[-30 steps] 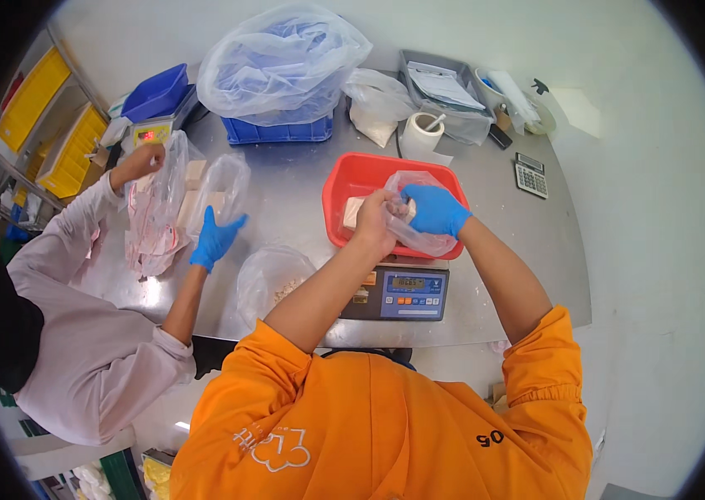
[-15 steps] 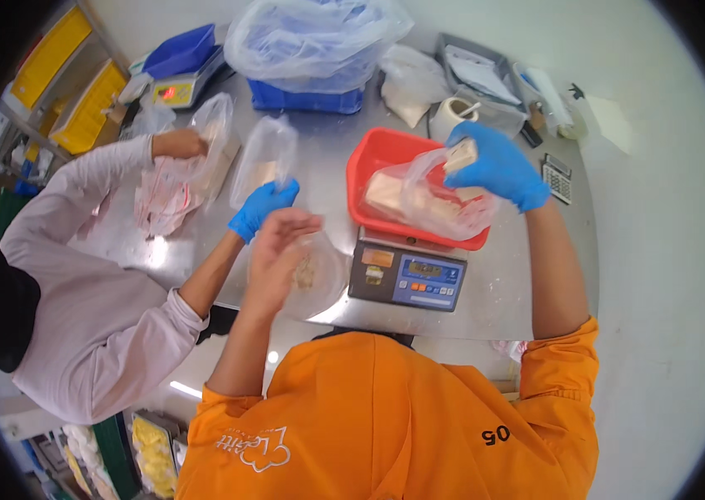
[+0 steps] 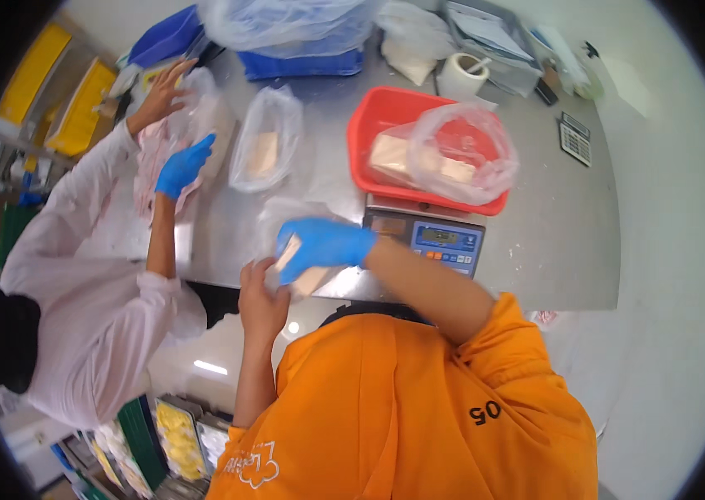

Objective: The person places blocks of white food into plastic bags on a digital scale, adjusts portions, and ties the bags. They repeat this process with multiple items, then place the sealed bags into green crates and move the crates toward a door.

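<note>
My right hand point(image 3: 323, 247), in a blue glove, is closed around a pale block point(image 3: 289, 251) just above the near edge of the steel table. Below the glove, another pale piece point(image 3: 311, 281) shows against a clear plastic bag point(image 3: 281, 215). My bare left hand point(image 3: 262, 302) is at the bag's near side, its fingers bent against the plastic; the glove partly covers the bag's mouth. Behind them a red basin point(image 3: 358, 137) rests on a digital scale point(image 3: 446, 242). Inside it lies an open clear bag point(image 3: 498, 158) with pale blocks point(image 3: 390, 156).
At my left a co-worker's bare hand point(image 3: 160, 98) and blue-gloved hand point(image 3: 183, 169) are over a packed bag point(image 3: 152, 150). Another clear bag point(image 3: 244, 171) holds a pale block. Behind stand a blue crate point(image 3: 302, 65), a paper roll point(image 3: 461, 77) and a grey tray point(image 3: 511, 71); right, a calculator point(image 3: 575, 140).
My right hand has moved from the red basin, left and nearer, to the clear bag, carrying the pale block. My left hand has lowered to the bag's near side. The co-worker's gloved hand has shifted left.
</note>
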Motion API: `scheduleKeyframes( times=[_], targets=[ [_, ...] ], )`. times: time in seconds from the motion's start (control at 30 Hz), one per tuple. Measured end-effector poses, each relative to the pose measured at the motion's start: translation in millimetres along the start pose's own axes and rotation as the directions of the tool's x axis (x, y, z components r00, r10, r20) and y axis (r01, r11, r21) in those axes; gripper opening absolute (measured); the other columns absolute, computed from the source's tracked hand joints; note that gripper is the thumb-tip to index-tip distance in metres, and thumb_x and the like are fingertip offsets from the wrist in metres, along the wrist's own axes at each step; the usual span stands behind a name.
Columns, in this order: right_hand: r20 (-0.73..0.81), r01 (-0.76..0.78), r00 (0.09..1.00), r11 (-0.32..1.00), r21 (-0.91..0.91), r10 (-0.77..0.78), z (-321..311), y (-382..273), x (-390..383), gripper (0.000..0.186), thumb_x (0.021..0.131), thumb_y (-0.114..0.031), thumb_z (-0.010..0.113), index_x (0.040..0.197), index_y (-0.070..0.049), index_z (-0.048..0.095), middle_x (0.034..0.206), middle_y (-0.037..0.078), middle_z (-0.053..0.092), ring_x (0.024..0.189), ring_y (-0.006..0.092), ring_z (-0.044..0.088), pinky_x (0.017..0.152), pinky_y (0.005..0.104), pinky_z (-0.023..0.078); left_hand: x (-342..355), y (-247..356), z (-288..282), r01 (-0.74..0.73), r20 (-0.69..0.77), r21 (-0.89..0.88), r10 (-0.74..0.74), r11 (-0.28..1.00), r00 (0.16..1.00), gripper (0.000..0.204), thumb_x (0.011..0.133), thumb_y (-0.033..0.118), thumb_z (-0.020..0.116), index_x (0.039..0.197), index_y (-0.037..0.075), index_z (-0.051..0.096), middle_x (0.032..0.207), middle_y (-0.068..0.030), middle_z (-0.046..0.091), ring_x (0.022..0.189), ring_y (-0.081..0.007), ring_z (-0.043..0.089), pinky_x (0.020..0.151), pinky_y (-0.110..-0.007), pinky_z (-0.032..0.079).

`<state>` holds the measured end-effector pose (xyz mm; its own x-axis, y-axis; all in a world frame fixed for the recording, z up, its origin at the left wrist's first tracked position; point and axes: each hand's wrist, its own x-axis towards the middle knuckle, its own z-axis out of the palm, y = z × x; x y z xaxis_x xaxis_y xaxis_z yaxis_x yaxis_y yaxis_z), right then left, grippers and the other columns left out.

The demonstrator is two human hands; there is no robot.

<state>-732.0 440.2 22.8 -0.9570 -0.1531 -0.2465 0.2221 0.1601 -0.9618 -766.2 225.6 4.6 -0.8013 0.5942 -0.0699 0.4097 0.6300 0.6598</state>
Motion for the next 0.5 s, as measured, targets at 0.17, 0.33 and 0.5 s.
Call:
scheduleKeyframes(
  times=[0.17, 0.33, 0.5],
  targets=[
    [-0.324, -0.095, 0.910, 0.890, 0.447, 0.260, 68.3, 82.5, 55.4, 0.049, 0.070, -0.033, 0.082, 0.105, -0.002, 0.067, 0.095, 0.014, 0.069, 0.089, 0.0235, 0.066, 0.081, 0.0344, 0.052, -21.5, 4.5, 1.2, -0.131, -0.012, 0.087, 0.132, 0.988, 0.991, 0.077, 0.072, -0.002, 0.056, 0.147, -0.002, 0.035, 0.149, -0.0243, 0.039, 0.141, -0.0396, 0.036, 0.113, -0.040, 0.033],
    [-0.510, -0.222, 0.857, 0.946, -0.237, 0.074, 61.4, 77.7, 46.2, 0.052, 0.071, -0.031, 0.077, 0.111, 0.001, 0.066, 0.104, 0.024, 0.067, 0.099, 0.0365, 0.065, 0.085, 0.0421, 0.052, -24.6, 40.0, 1.1, -0.144, 0.059, -0.068, 0.149, 0.987, 0.987, 0.092, 0.071, -0.002, 0.059, 0.154, 0.001, 0.020, 0.160, -0.0239, 0.018, 0.144, -0.0408, 0.031, 0.113, -0.040, 0.034],
    [-0.354, -0.154, 0.932, 0.807, -0.570, -0.072, 40.1, 40.8, 8.7, 0.055, 0.074, -0.027, 0.071, 0.122, -0.001, 0.062, 0.114, 0.026, 0.064, 0.107, 0.0359, 0.063, 0.090, 0.0443, 0.051, -9.8, 33.2, 3.5, -0.215, -0.022, -0.163, 0.214, 0.963, 0.977, 0.090, 0.073, 0.000, 0.063, 0.154, 0.001, 0.023, 0.160, -0.0234, 0.022, 0.147, -0.0379, 0.027, 0.117, -0.040, 0.028]
  ],
)
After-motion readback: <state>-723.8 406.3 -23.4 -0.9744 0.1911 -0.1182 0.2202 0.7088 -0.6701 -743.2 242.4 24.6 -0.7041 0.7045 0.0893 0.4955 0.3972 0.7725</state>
